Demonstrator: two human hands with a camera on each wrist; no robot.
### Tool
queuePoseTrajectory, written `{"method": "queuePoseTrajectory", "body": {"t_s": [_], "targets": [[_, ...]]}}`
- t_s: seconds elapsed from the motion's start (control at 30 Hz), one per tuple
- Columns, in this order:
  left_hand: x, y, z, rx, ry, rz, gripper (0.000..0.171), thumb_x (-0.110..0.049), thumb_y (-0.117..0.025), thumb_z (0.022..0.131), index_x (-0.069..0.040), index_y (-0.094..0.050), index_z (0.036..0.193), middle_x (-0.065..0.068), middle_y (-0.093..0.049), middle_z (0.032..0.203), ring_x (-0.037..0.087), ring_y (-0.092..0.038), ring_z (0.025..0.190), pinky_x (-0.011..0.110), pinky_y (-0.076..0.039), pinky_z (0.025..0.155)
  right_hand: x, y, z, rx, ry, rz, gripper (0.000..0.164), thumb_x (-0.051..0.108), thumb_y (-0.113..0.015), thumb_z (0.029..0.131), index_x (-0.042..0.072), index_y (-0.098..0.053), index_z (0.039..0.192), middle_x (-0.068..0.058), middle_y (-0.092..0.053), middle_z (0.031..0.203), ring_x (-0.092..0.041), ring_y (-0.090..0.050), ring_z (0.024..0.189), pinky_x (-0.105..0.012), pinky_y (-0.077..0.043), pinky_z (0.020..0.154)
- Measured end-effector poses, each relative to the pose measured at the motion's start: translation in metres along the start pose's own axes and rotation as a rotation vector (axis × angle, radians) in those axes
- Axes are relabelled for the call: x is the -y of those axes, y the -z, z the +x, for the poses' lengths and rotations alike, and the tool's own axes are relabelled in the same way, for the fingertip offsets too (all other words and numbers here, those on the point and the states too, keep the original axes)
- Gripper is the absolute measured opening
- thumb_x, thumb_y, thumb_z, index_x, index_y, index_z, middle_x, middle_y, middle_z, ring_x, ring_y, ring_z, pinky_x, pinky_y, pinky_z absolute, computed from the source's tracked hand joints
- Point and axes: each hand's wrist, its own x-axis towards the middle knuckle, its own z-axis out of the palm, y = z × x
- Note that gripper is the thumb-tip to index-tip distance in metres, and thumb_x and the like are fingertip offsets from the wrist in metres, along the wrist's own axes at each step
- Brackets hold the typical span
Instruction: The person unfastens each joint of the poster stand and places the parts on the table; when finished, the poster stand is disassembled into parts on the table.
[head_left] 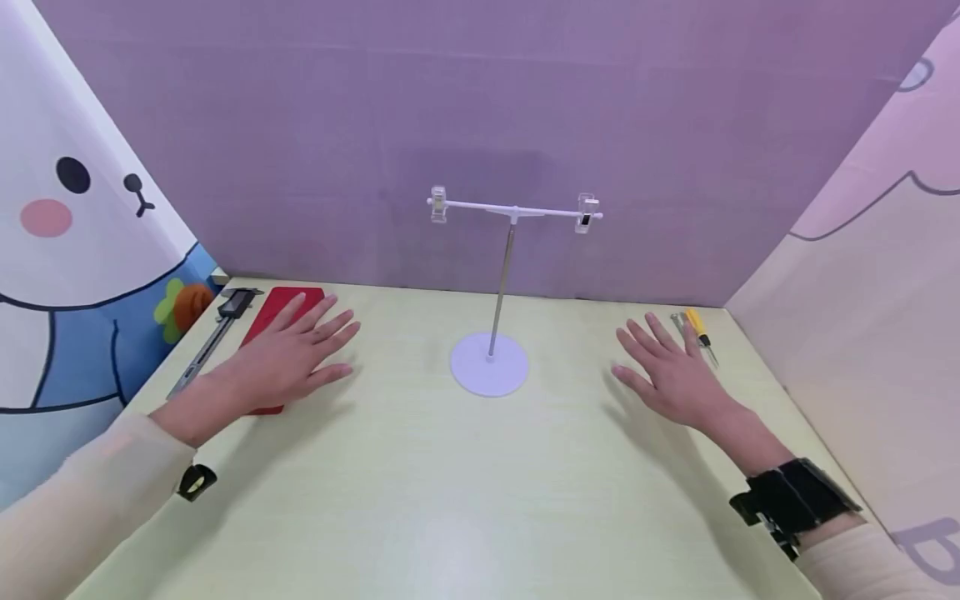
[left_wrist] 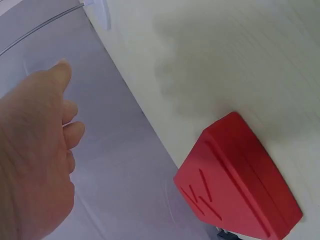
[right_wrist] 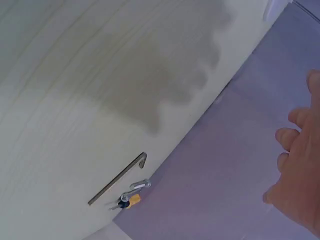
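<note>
The red case is lying flat on the far left part of the table, with lines dented into its top. Just to its left, a gray measuring tool is lying along the table's left side. To the right of the case, the white stand is standing upright at the far middle. Its round base is taking up room between your hands, and its top bar is holding one clear clip at the left and another clip at the right. On the far right, a yellow screwdriver is lying close to a small silver tool and a bent metal key. A purple cloth is hanging behind the table, and a cartoon cloth is closing in the left side.

Your left hand is hovering over the red case, hiding part of it, with the palm down and the fingers spread. Your right hand is floating just left and near of the screwdriver, also with its fingers spread. The red case is sitting well apart from your right hand, past the stand.
</note>
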Motion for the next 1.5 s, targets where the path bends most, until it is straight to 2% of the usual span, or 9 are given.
{"method": "queuePoseTrajectory", "body": {"t_s": [0.1,0.2,0.33,0.47,0.63,0.8,1.1,1.27,1.5], "targets": [[0.003,0.007,0.004,0.042,0.032,-0.052,0.081,-0.053,-0.058,0.096,-0.015,-0.026,0.160,0.015,-0.026,0.166,0.043,-0.007,0.155,0.066,0.000,0.123,0.007,0.003,0.004,0.051,-0.034,0.243,0.070,0.050,-0.046,0.104,0.015,-0.024,0.160,-0.013,-0.022,0.167,-0.038,-0.009,0.156,-0.069,-0.001,0.121],[0.007,0.025,0.012,0.097,0.086,-0.176,0.084,-0.061,-0.052,0.096,-0.019,-0.021,0.161,0.015,-0.026,0.166,0.045,-0.012,0.154,0.066,-0.011,0.122,0.018,0.010,0.012,0.104,-0.088,0.559,0.071,0.050,-0.045,0.104,0.020,-0.017,0.162,-0.009,-0.017,0.169,-0.037,-0.012,0.156,-0.065,-0.013,0.122],[0.014,0.068,0.032,0.167,0.159,-0.352,0.084,-0.064,-0.051,0.096,-0.023,-0.020,0.162,0.017,-0.029,0.164,0.047,-0.028,0.148,0.067,-0.035,0.111,0.036,0.018,0.034,0.099,-0.115,0.933,0.070,0.047,-0.046,0.105,0.021,-0.016,0.162,-0.006,-0.022,0.168,-0.032,-0.025,0.153,-0.055,-0.033,0.118],[0.021,0.124,0.054,0.162,0.190,-0.451,0.080,-0.064,-0.046,0.098,-0.026,-0.017,0.162,0.017,-0.027,0.165,0.048,-0.029,0.147,0.070,-0.032,0.111,0.056,0.017,0.060,0.064,-0.111,1.238,0.068,0.037,-0.050,0.106,0.013,-0.019,0.161,-0.012,-0.028,0.165,-0.031,-0.032,0.151,-0.043,-0.046,0.110],[0.011,0.187,0.079,0.021,0.150,-0.516,0.072,-0.065,-0.041,0.099,-0.036,-0.017,0.161,0.005,-0.033,0.164,0.041,-0.032,0.149,0.068,-0.025,0.116,0.078,0.015,0.085,-0.010,-0.136,1.408,0.062,0.024,-0.053,0.105,0.006,-0.027,0.158,-0.017,-0.034,0.161,-0.032,-0.039,0.147,-0.039,-0.051,0.106],[-0.026,0.223,0.107,-0.066,0.067,-0.460,0.067,-0.061,-0.045,0.099,-0.038,-0.025,0.158,0.001,-0.045,0.157,0.029,-0.042,0.146,0.060,-0.031,0.118,0.098,0.020,0.107,-0.123,-0.160,1.494,0.056,0.021,-0.056,0.103,0.007,-0.037,0.154,-0.015,-0.042,0.157,-0.032,-0.043,0.144,-0.043,-0.049,0.109],[-0.081,0.227,0.148,0.007,-0.138,-0.273,0.061,-0.045,-0.052,0.102,-0.020,-0.038,0.156,0.007,-0.061,0.143,0.024,-0.059,0.129,0.046,-0.045,0.111,0.127,0.031,0.133,-0.275,-0.140,1.588,0.048,0.017,-0.062,0.099,0.010,-0.053,0.146,-0.010,-0.057,0.146,-0.019,-0.062,0.125,-0.049,-0.047,0.110],[-0.092,0.222,0.163,0.037,-0.193,-0.238,0.055,-0.036,-0.056,0.102,-0.014,-0.047,0.151,0.008,-0.067,0.134,0.024,-0.064,0.122,0.043,-0.048,0.108,0.132,0.034,0.139,-0.342,-0.123,1.602,0.041,0.016,-0.065,0.097,0.009,-0.062,0.138,-0.011,-0.063,0.139,-0.014,-0.067,0.113,-0.051,-0.048,0.108],[-0.100,0.211,0.177,0.048,-0.225,-0.252,0.050,-0.031,-0.059,0.100,-0.013,-0.052,0.147,0.008,-0.069,0.130,0.022,-0.066,0.117,0.041,-0.051,0.104,0.138,0.038,0.142,-0.381,-0.125,1.610,0.040,0.012,-0.067,0.096,0.006,-0.063,0.135,-0.009,-0.070,0.129,-0.023,-0.066,0.120,-0.045,-0.053,0.103]]}}
